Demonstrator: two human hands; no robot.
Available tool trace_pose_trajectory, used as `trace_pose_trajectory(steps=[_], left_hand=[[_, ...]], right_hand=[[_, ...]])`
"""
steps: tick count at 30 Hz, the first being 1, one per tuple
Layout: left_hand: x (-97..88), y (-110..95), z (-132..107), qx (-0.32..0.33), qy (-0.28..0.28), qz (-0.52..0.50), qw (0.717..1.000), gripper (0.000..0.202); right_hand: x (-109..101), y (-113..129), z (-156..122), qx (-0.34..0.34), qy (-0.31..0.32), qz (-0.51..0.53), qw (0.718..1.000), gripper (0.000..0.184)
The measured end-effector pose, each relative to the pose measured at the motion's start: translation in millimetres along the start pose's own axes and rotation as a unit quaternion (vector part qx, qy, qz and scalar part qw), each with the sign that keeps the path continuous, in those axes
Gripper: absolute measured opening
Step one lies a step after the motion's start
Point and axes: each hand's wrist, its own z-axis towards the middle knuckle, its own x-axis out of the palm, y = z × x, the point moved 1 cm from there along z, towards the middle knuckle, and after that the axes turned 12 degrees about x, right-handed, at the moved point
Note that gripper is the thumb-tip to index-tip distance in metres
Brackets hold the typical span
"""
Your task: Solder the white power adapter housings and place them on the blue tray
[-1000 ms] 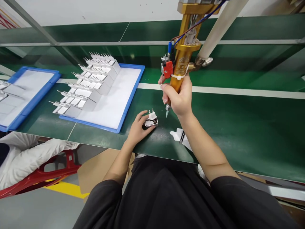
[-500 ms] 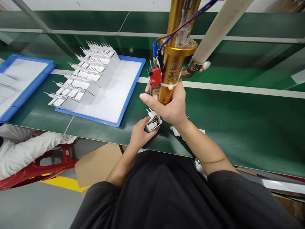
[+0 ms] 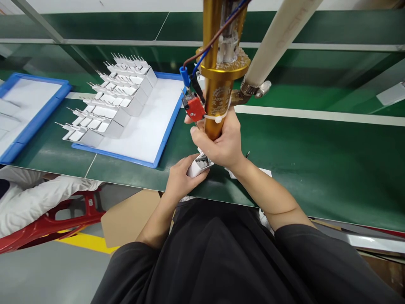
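Observation:
My left hand (image 3: 180, 179) grips a small white charger housing (image 3: 195, 169), its open top tilted up and parts visible inside. Around the lower barrel of a gold dispensing gun (image 3: 219, 90) my right hand (image 3: 228, 141) is closed, with the thumb at the front. A red microswitch (image 3: 195, 109) with blue and brown wires is strapped to the barrel. The gun's tip is hidden behind my right hand, just over the housing, so I cannot tell whether they touch. Several similar white housings (image 3: 118, 105) with pins on top stand in rows on a blue-rimmed tray (image 3: 152, 131).
A pale hose (image 3: 281, 46) runs up and right from the gun. White scraps (image 3: 264, 172) lie by my right forearm on the green bench (image 3: 316, 169). Another blue-rimmed tray (image 3: 44, 103), a red stool (image 3: 76, 217) and someone's white-clothed leg (image 3: 31, 198) are to the left.
The gun and my right hand have shifted left and slightly down, closer over the housing. My left hand has moved a little left and tilted the housing.

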Motion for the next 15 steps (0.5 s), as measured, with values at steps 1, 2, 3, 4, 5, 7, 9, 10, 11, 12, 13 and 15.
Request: trace_pose_trajectory(steps=[1,2,3,4,5,7,9,10,11,12,13,15], left_hand=[[0.1,-0.1,0.2,0.002,-0.001,-0.002,1.000,0.043],[0.2,-0.3,0.4,0.004,-0.002,-0.004,1.000,0.042],[0.2,-0.6,0.6,0.007,-0.002,-0.006,1.000,0.042],[0.2,-0.8,0.8,0.009,0.000,-0.008,1.000,0.042],[0.0,-1.1,0.9,0.011,0.001,-0.009,1.000,0.042],[-0.4,-1.3,0.9,0.014,0.001,-0.010,1.000,0.043],[-0.6,-0.9,0.6,0.017,-0.001,-0.012,1.000,0.043],[-0.5,-0.6,0.4,0.019,-0.002,-0.014,1.000,0.043],[-0.4,-0.1,0.2,0.020,-0.003,-0.016,1.000,0.043],[-0.2,0.4,0.1,0.022,-0.004,-0.019,1.000,0.042],[0.0,0.9,-0.1,0.023,-0.005,-0.021,0.999,0.042],[0.4,1.9,-0.4,0.024,-0.008,-0.024,0.999,0.043]], right_hand=[[0.1,0.3,-0.3,-0.005,0.000,0.001,1.000,0.028],[0.3,0.6,-0.6,-0.011,0.001,0.004,1.000,0.029],[0.8,0.7,-0.8,-0.017,0.002,0.007,1.000,0.030],[1.4,0.3,-1.0,-0.023,0.002,0.012,1.000,0.030],[2.1,-0.4,-1.1,-0.028,0.001,0.017,0.999,0.030],[3.5,-2.9,-1.0,-0.035,-0.005,0.024,0.999,0.029],[4.6,-5.3,-0.9,-0.040,-0.011,0.029,0.999,0.031],[5.1,-6.1,-1.0,-0.043,-0.011,0.031,0.999,0.032],[5.5,-6.6,-1.2,-0.046,-0.009,0.032,0.998,0.033],[5.7,-6.8,-1.5,-0.049,-0.006,0.032,0.998,0.033],[5.9,-6.8,-1.8,-0.051,-0.003,0.032,0.998,0.034],[5.8,-6.7,-2.1,-0.054,0.000,0.030,0.998,0.035]])
